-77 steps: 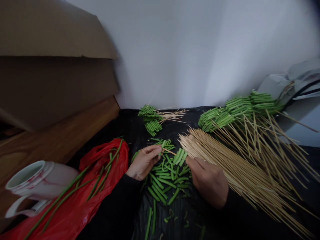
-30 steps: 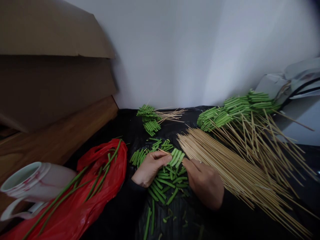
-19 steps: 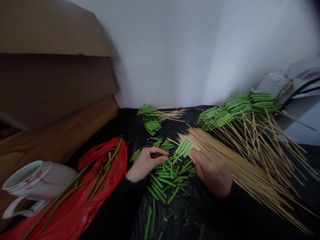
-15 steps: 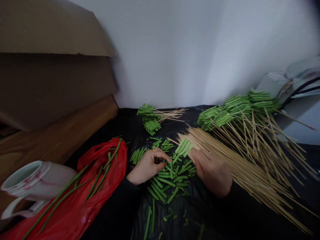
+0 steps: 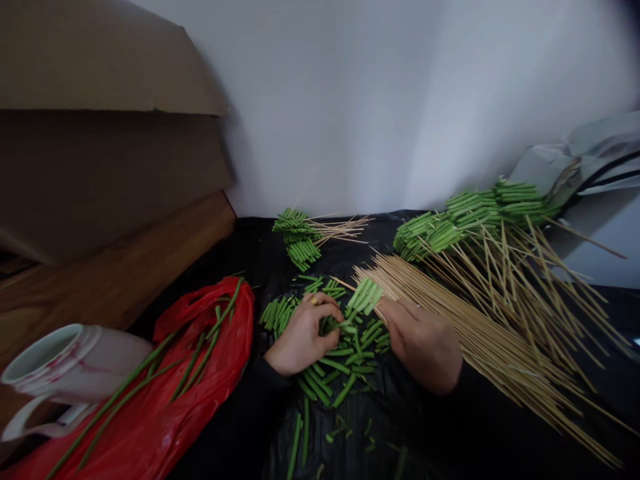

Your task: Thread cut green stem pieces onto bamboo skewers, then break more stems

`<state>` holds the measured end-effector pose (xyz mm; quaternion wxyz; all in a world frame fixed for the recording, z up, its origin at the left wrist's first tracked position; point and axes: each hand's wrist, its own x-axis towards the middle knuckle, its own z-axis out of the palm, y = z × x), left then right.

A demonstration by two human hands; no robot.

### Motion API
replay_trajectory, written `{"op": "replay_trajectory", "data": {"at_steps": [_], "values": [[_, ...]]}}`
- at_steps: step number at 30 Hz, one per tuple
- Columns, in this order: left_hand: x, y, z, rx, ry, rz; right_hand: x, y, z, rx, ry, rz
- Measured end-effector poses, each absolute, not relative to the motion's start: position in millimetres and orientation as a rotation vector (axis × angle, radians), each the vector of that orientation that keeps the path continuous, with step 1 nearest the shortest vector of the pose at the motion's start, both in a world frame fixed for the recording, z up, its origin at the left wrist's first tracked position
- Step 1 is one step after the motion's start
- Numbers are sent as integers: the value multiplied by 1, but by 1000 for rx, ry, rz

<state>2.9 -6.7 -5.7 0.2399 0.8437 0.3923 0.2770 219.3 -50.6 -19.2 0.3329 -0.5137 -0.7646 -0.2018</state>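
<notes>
In my right hand (image 5: 423, 340) is a bamboo skewer, its pointed tip sticking out past a row of cut green stalk pieces (image 5: 366, 297) threaded side by side on it. Close to its left, my left hand (image 5: 307, 333), with a ring on one finger, bends thumb and fingers around a cut green stalk piece (image 5: 349, 329) at the fingertips. Beneath both hands lies a loose pile of cut pieces (image 5: 334, 363), which look like garlic scapes or long beans. Part of the pile is hidden by my left hand.
Bare bamboo skewers (image 5: 490, 340) lie in a thick bundle at right. Filled skewers are stacked behind (image 5: 475, 213) and in a smaller stack (image 5: 303, 250) by the wall. At left, a red plastic bag (image 5: 220, 373) holds long stalks beside a white mug (image 5: 95, 360). Black plastic sheeting (image 5: 295, 460) lies underneath.
My left hand has shifted slightly right and its fingers have curled further in around a green piece. My right hand stays nearly in place with the skewer.
</notes>
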Motion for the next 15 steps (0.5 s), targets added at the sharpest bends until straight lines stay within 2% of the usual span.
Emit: {"op": "replay_trajectory", "data": {"at_steps": [4, 9, 15], "values": [[4, -4, -2, 1991, 1106, 936, 220, -50, -18, -1340, -1982, -536], [3, -2, 5, 1529, 1121, 996, 219, -51, -18, -1342, -1989, -522], [-1, 0, 4, 1242, 1045, 1081, 218, -53, -18, -1343, -2000, -506]]}}
